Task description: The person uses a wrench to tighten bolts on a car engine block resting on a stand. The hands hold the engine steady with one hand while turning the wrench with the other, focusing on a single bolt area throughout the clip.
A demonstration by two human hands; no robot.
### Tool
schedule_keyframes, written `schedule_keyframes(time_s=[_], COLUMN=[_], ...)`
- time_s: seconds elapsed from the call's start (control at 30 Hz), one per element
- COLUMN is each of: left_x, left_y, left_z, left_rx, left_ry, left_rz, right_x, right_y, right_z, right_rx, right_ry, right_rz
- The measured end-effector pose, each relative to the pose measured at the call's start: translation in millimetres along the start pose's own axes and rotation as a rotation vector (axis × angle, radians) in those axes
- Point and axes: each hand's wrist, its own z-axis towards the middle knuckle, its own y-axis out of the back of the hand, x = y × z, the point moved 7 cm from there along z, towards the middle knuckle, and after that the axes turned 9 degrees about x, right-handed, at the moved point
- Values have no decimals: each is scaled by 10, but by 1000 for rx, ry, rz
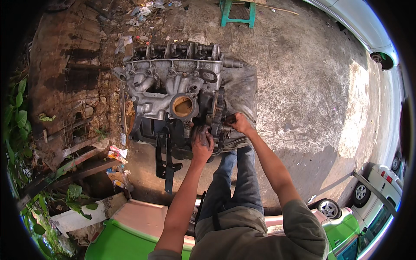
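A greasy engine (158,93) stands in front of me, its row of valve gear along the far side and a round intake opening (183,107) facing up. My left hand (202,141), blackened with grease, rests on the near side of the block with its fingers curled in; what they hold, if anything, is hidden. At the engine's right end, my right hand (238,123) pinches at a small part beside the front housing (219,128); that part is too small to name. A black metal bracket (164,156) juts toward me, left of my left forearm.
A dark sheet (242,89) lies under the engine's right end. Rubble, planks (82,171) and plants (19,112) line the left. A green stool (238,13) stands at the far side. Vehicles, among them a green car (121,242), surround me behind and at right.
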Motion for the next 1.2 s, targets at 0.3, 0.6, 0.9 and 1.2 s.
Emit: schedule_keyframes(time_s=[0.3, 0.6, 0.9, 1.2], left_x=[-65, -116, -24, -34], left_y=[44, 86, 8, 22], left_z=[42, 79, 23, 31], left_rx=[-29, -54, -2, -6], left_ry=[-43, -77, 1, -3], left_rz=[18, 30, 18, 19], right_x=[178, 267, 206, 212], right_y=[52, 71, 68, 64], right_z=[-42, -34, -16, -30], right_rx=[21, 10, 13, 54], right_ry=[33, 69, 19, -17], right_rz=[48, 70, 8, 38])
